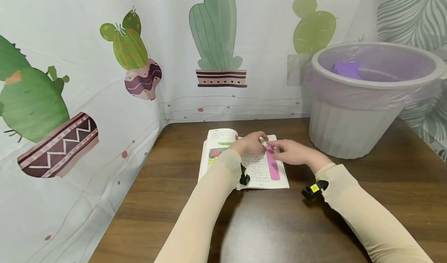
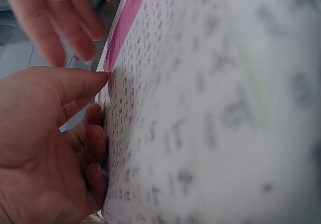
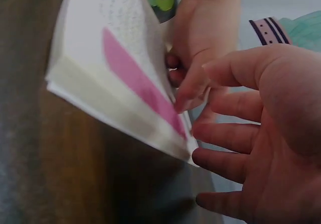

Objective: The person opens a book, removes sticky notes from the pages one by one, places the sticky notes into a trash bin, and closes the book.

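Observation:
An open book [image 1: 256,169] with printed text and a colour picture lies on the table. A flat, long pink strip [image 1: 274,170] rests along the outer side of its right page. My left hand [image 1: 252,142] reaches over the page, fingers bent and touching it; its thumb tip meets the strip's far end in the left wrist view. My right hand [image 1: 292,153] hovers at the book's right edge, fingers spread and loosely bent with nothing held. In the right wrist view its fingertips are close by the left hand and the strip's end.
A large pale bin [image 1: 352,123] with a clear liner stands at the back right, a purple item [image 1: 347,70] inside it. Behind the brown wooden table [image 1: 167,201] hangs a white curtain [image 1: 174,30] printed with cacti. Both wrists wear black straps.

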The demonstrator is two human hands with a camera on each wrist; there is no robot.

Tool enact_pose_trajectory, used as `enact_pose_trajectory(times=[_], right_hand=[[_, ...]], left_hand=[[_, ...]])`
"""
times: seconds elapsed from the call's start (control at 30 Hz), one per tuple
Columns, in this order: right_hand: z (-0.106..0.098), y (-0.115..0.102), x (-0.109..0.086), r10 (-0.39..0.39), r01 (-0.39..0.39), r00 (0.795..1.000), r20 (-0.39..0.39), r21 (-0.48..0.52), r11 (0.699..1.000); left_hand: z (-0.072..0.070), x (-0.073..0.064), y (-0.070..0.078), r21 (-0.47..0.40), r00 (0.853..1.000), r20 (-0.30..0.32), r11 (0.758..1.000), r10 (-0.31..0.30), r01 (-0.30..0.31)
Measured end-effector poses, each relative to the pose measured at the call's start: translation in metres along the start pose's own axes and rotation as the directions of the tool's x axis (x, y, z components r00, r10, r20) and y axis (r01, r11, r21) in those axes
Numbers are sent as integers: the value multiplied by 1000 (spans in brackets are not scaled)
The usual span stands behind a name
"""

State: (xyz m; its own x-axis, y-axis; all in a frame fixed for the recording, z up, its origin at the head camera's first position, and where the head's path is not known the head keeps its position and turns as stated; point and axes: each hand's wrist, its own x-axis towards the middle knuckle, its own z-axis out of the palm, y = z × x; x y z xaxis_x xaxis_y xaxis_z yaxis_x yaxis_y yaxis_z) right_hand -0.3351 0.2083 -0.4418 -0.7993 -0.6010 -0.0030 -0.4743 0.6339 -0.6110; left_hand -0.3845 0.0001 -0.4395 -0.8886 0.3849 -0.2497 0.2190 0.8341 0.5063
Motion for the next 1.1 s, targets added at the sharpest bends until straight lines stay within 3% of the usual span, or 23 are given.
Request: enact_pose_trajectory(times=[0.47, 0.6, 0.77, 0.93, 1.1], right_hand=[[11, 7, 3, 5, -5, 999, 34, -6, 1000], [14, 9, 5, 28, -26, 999, 42, -41, 999], [15, 11, 5, 43, -41, 998, 48, -58, 998], [12, 11, 4, 44, -41, 998, 46, -76, 996], [10, 9, -1, 63, -59, 997, 41, -79, 995]], left_hand=[[-2, -4, -9, -34, 1000, 12, 999, 11, -10], [-4, -5, -13, -66, 999, 23, 997, 46, -44], [-7, -6, -19, -108, 996, -8, 990, 85, -85], [-18, -24, -18, -144, 993, -24, 983, 112, -114], [-26, -46, -27, -160, 988, -23, 975, 151, -152]])
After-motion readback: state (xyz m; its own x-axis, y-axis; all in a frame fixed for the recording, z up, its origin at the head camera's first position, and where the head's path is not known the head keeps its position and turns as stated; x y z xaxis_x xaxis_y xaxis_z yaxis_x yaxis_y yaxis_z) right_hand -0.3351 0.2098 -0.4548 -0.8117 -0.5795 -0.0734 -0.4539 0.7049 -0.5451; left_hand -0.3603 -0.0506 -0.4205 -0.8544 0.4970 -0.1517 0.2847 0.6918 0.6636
